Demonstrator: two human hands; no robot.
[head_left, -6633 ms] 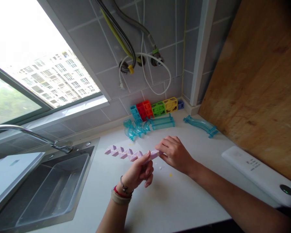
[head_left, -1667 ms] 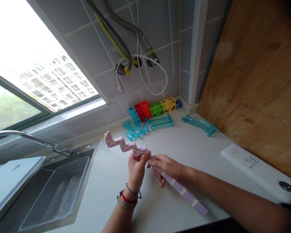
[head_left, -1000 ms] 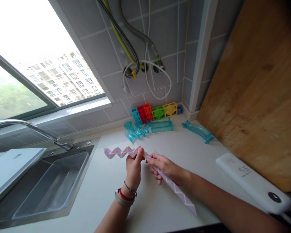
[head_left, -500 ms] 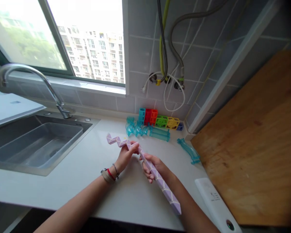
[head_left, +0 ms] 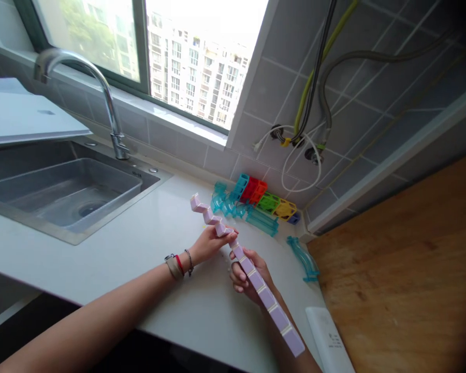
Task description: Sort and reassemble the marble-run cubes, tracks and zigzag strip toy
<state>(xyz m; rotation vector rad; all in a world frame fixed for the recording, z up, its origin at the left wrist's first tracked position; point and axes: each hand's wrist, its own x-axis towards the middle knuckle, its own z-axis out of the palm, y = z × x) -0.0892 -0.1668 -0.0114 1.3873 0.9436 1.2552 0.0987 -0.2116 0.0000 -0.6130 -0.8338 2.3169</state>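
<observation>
A long lilac snake puzzle (head_left: pixel 267 298) with pale seams is held over the white counter in both hands. Its far end zigzags, while the near part runs straight toward the lower right. My left hand (head_left: pixel 210 243) is closed on the zigzag part near the middle, thumb along the top. Just below it, my right hand (head_left: pixel 250 272) grips the upper end of the straight part, fingers curled underneath. Beyond the puzzle's far end stand translucent teal track pieces (head_left: pixel 227 203).
Coloured plastic blocks (head_left: pixel 252 189) line the wall behind. A curved teal piece (head_left: pixel 303 258) and a white device (head_left: pixel 328 336) lie at right, beside a wooden board (head_left: pixel 396 269). A sink (head_left: pixel 75 235) with a tap (head_left: pixel 111 103) is at left; cables (head_left: pixel 306 103) hang above.
The view has tilted and shifted. The snake puzzle has rolled, now showing flat square faces instead of triangular ones on its straight part. Both hands still hold it.
</observation>
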